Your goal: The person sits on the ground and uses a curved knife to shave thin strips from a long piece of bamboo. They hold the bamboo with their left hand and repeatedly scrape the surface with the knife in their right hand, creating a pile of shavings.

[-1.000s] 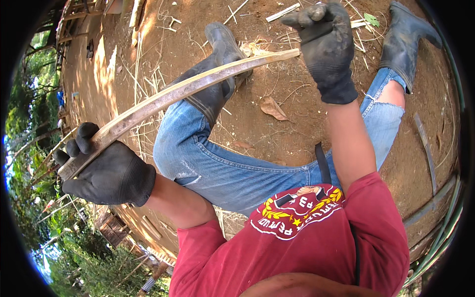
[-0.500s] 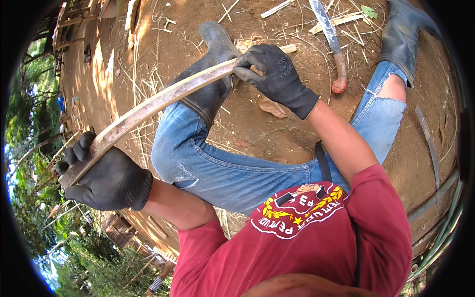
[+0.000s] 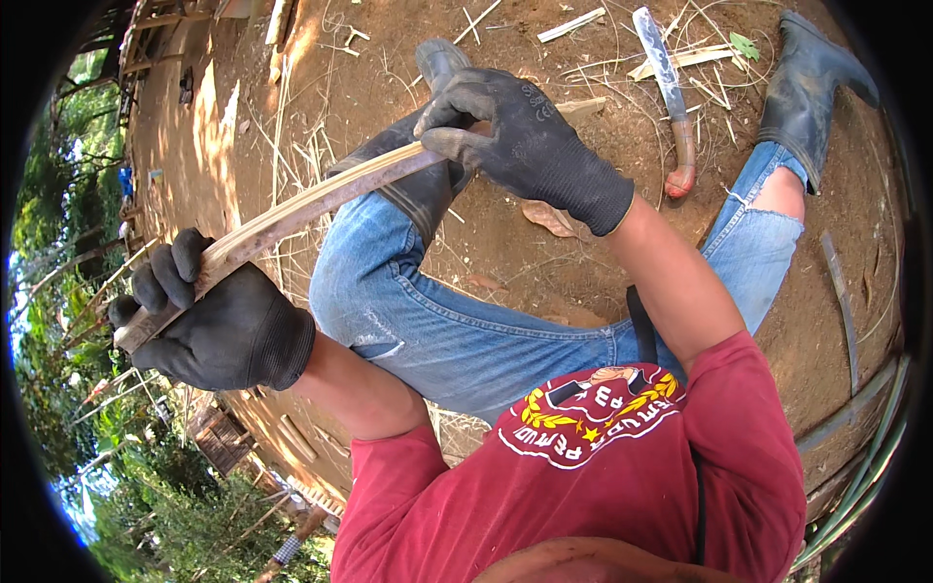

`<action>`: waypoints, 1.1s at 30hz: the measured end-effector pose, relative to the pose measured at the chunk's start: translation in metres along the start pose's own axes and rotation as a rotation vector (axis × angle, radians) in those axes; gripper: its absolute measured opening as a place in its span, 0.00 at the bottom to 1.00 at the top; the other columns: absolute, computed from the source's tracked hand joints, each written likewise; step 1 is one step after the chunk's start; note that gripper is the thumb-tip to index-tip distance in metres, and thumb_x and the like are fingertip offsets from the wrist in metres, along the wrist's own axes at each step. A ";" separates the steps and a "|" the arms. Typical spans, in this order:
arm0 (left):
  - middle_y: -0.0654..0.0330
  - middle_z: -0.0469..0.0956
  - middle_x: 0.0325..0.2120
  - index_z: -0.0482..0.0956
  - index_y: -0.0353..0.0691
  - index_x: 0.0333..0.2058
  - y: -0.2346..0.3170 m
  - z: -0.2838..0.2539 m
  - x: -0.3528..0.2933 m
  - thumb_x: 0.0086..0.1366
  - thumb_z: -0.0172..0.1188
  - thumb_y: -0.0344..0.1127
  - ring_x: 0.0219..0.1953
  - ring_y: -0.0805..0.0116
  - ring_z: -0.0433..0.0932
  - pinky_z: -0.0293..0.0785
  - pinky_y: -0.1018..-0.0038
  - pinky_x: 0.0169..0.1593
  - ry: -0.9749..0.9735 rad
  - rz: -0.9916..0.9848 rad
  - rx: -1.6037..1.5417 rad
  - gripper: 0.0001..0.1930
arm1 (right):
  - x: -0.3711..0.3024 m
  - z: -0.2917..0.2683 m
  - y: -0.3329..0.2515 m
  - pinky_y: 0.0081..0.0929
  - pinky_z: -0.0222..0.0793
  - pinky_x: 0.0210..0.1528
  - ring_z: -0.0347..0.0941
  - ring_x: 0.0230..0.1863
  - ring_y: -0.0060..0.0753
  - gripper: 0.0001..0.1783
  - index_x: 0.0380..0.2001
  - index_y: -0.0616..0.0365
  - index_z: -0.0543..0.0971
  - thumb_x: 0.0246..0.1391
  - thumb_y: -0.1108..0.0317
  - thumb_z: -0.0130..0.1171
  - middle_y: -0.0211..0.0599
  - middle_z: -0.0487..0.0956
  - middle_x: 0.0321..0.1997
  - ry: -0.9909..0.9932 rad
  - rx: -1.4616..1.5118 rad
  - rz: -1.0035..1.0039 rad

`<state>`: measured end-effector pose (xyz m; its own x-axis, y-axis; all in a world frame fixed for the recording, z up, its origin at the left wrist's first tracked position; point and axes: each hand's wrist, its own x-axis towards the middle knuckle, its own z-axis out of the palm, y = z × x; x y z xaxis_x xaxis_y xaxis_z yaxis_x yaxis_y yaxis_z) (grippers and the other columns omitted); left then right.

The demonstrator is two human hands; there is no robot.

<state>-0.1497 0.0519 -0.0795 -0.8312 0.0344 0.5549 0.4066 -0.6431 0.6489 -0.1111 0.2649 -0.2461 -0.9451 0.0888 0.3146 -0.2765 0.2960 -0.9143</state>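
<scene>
A long, slightly bowed split bamboo strip [image 3: 316, 201] slants across my raised knee, its pale cut edge upward and a brownish face below. Around its lower left end curl the fingers of my left hand [image 3: 233, 330], in a black glove. My right hand [image 3: 530, 136], gloved alike, pinches the strip farther up, above my boot [image 3: 394, 146]. Beyond those fingers the strip's tip [image 3: 583, 109] sticks out to the right. On the dirt to the right lies a machete [image 3: 663, 78] with a brown handle, touched by neither hand.
Bamboo scraps [image 3: 685, 61] and thin shavings litter the dirt ground [image 3: 544, 262]. A dry leaf [image 3: 547, 219] lies under my right forearm. Flat strips [image 3: 842, 296] and a bundle of green strips [image 3: 870, 486] lie at the right edge. Greenery [image 3: 155, 486] fills the far left.
My right hand has shifted left along the strip. The strip has turned, showing more of its pale edge. My left hand keeps its hold at the end, and the whole view has shifted slightly.
</scene>
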 end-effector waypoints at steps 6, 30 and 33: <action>0.68 0.63 0.24 0.75 0.44 0.38 -0.004 -0.006 0.001 0.65 0.58 0.46 0.25 0.73 0.61 0.61 0.72 0.34 -0.117 -0.070 -0.124 0.12 | 0.007 -0.033 -0.027 0.27 0.74 0.44 0.77 0.38 0.31 0.13 0.41 0.58 0.80 0.57 0.62 0.60 0.36 0.80 0.36 0.059 0.337 0.163; 0.66 0.59 0.22 0.70 0.41 0.34 0.002 -0.014 0.004 0.63 0.53 0.45 0.25 0.69 0.58 0.60 0.69 0.37 0.050 -0.057 -0.059 0.13 | -0.046 -0.053 0.126 0.37 0.72 0.43 0.77 0.38 0.40 0.14 0.37 0.54 0.81 0.51 0.57 0.63 0.38 0.79 0.33 -0.054 -0.314 0.208; 0.66 0.58 0.22 0.69 0.41 0.34 0.003 -0.016 0.003 0.63 0.52 0.45 0.25 0.69 0.58 0.60 0.69 0.38 0.049 -0.061 -0.064 0.13 | -0.044 -0.055 0.111 0.33 0.73 0.43 0.78 0.37 0.36 0.12 0.38 0.57 0.80 0.55 0.60 0.60 0.37 0.80 0.34 0.072 -0.168 0.262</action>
<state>-0.1574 0.0378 -0.0842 -0.8719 0.0385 0.4882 0.3308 -0.6888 0.6450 -0.0902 0.3466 -0.3476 -0.9639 0.2481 0.0966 0.0131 0.4064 -0.9136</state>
